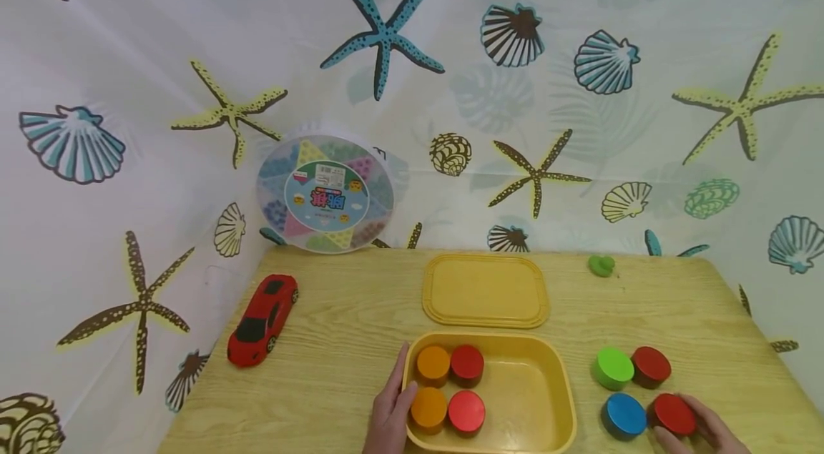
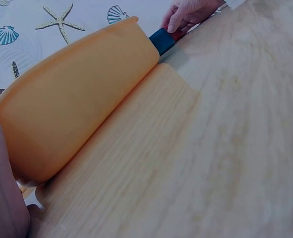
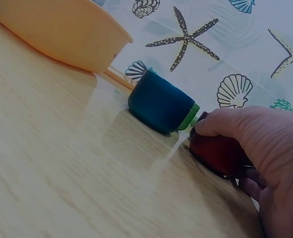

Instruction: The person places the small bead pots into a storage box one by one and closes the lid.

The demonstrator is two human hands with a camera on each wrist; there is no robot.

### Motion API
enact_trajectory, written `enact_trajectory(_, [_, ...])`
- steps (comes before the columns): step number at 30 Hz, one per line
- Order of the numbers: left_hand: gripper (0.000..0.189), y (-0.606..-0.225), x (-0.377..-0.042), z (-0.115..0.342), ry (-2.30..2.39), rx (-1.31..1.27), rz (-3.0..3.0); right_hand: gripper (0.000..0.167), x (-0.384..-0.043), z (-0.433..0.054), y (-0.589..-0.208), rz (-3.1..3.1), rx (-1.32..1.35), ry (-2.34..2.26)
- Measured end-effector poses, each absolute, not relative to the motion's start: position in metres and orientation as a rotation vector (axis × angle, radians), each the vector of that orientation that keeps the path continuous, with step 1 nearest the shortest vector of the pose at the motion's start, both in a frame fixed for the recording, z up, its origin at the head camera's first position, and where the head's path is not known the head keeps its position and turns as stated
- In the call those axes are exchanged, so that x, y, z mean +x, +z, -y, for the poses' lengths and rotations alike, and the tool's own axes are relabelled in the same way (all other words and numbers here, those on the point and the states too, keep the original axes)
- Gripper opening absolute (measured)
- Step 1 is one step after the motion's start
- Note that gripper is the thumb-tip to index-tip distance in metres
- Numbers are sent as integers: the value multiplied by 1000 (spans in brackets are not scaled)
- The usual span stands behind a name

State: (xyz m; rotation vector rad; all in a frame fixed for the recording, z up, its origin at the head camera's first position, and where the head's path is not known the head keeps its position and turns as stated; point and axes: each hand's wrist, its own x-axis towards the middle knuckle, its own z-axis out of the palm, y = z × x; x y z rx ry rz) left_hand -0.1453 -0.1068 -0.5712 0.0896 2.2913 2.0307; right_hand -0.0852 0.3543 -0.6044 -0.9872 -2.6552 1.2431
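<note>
At the left side of a yellow plastic box [image 1: 524, 407], my left hand [image 1: 388, 411] grips the wall, thumb at the rim and fingers along the outside. Two orange round blocks [image 1: 433, 366] and two red ones [image 1: 466, 412] stand in the box's left half. Right of the box, my right hand [image 1: 704, 429] holds a red round block [image 3: 216, 151] between thumb and fingers, low at the table. Close beside that block are a blue round block [image 1: 624, 416], a green round block [image 1: 613, 367] and another red round block [image 1: 651, 367].
Behind the box lies a flat yellow lid [image 1: 486, 290]. A red toy car [image 1: 264, 320] is at the left, and a small green toy [image 1: 601, 266] near the back edge. A round Chinese checkers package [image 1: 325, 194] leans against the patterned curtain [image 1: 412, 118].
</note>
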Motion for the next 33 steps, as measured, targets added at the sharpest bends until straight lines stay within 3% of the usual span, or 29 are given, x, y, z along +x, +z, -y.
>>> enact_trajectory(15, [61, -574, -145, 109, 2049, 114, -2268, 91, -78, -345, -585, 2424, -1031, 1242])
enact_trajectory(26, [61, -573, -146, 108, 2023, 114, -2288, 98, -85, -333, -532, 2414, -1061, 1313])
enact_trajectory(33, [62, -573, -146, 109, 2029, 120, -2278, 83, -88, -308, -497, 2367, -863, 1304])
